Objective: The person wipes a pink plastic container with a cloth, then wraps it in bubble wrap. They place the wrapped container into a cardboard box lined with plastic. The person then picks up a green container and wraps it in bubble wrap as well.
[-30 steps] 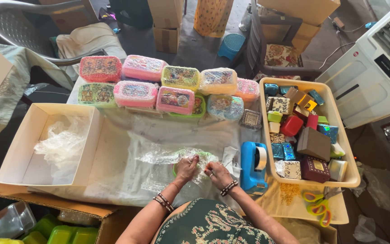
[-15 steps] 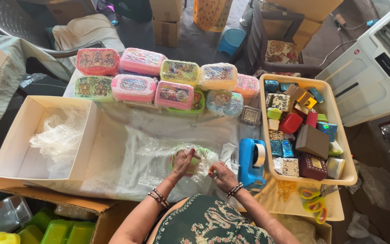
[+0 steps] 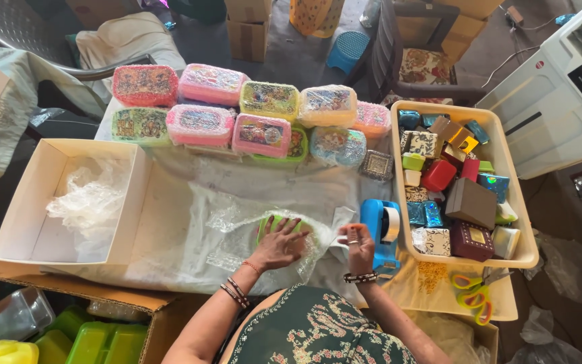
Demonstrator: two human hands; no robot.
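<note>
My left hand (image 3: 279,245) lies flat, fingers spread, on a green box (image 3: 269,226) wrapped in clear plastic film (image 3: 230,222) on the table. My right hand (image 3: 356,247) is raised beside the blue tape dispenser (image 3: 380,226), with its fingers pinched together as if on a strip of tape; the tape itself is too thin to make out. The dispenser stands just right of the wrapped box.
Several wrapped colourful boxes (image 3: 200,101) are stacked along the far side. A white carton (image 3: 28,202) with crumpled plastic sits at left. At right, a cream basket (image 3: 514,222) holds small gift boxes. Scissors (image 3: 473,290) lie at front right. Green containers (image 3: 95,340) sit below left.
My left hand has spread flat on the wrapped green box. My right hand has moved right to the tape dispenser. The view has shifted slightly.
</note>
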